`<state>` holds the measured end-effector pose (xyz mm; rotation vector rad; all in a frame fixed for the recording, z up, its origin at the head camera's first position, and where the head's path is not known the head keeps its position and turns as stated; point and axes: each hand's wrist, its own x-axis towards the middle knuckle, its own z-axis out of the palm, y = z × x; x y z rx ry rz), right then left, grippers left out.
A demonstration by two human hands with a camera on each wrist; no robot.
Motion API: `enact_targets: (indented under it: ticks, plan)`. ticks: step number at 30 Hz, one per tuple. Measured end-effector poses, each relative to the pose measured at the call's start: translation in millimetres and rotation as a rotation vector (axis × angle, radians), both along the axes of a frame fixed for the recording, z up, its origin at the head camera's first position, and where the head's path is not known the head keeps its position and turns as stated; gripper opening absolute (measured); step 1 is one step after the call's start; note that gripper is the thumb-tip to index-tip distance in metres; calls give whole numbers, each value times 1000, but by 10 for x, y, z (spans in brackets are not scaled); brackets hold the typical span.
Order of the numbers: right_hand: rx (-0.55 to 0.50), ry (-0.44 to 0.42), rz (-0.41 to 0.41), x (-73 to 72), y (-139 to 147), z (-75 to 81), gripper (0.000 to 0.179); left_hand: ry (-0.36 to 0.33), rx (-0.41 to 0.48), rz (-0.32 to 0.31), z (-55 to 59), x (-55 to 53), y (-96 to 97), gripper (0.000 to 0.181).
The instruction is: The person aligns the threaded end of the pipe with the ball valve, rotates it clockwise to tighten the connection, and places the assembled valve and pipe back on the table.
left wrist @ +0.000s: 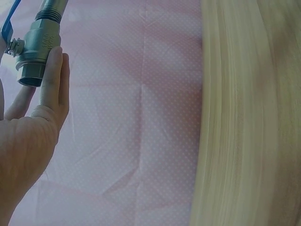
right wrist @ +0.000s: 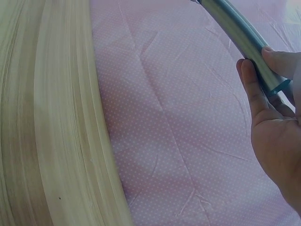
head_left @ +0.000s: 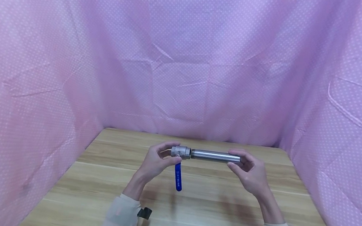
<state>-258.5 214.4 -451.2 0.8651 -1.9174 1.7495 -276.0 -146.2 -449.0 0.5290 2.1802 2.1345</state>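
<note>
My left hand (head_left: 156, 163) grips a silver ball valve (head_left: 181, 151) by its body, thumb on the near side and fingers behind. The valve's blue lever handle (head_left: 178, 176) points down toward me. At the other side my right hand (head_left: 251, 172) pinches a shiny metal pipe (head_left: 214, 156) near its outer end. Pipe and valve lie in one line, held above the table. In the left wrist view, threads (left wrist: 49, 15) on the pipe's end show right at the valve's mouth. The valve's opposite opening (left wrist: 30, 77) faces the left palm.
A light wood-grain table (head_left: 201, 222) spreads beneath both hands. Pink dotted cloth (head_left: 204, 62) hangs behind it and along both sides. Black straps (head_left: 145, 213) sit at the wrists over pale sleeves (head_left: 119, 215).
</note>
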Motion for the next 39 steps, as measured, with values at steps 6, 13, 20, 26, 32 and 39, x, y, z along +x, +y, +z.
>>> enact_targets:
  ticks: [6, 13, 20, 26, 32, 39]
  plan:
    - [0, 5, 9, 6, 6, 2, 42, 16, 2, -7, 18, 17, 9, 60]
    - [14, 16, 3, 4, 13, -3, 42, 16, 5, -18, 25, 35, 19, 59]
    - [-10, 10, 31, -4, 14, -8, 42, 16, -8, -18, 24, 37, 25, 59]
    - [-7, 10, 31, 0, 12, -6, 42, 17, -6, -16, 25, 42, 30, 58]
    - [-8, 8, 26, 11, 5, -12, 42, 20, -6, -18, 24, 48, 33, 58]
    - [4, 11, 8, 17, -2, -15, 41, 21, -8, -16, 12, 42, 31, 58]
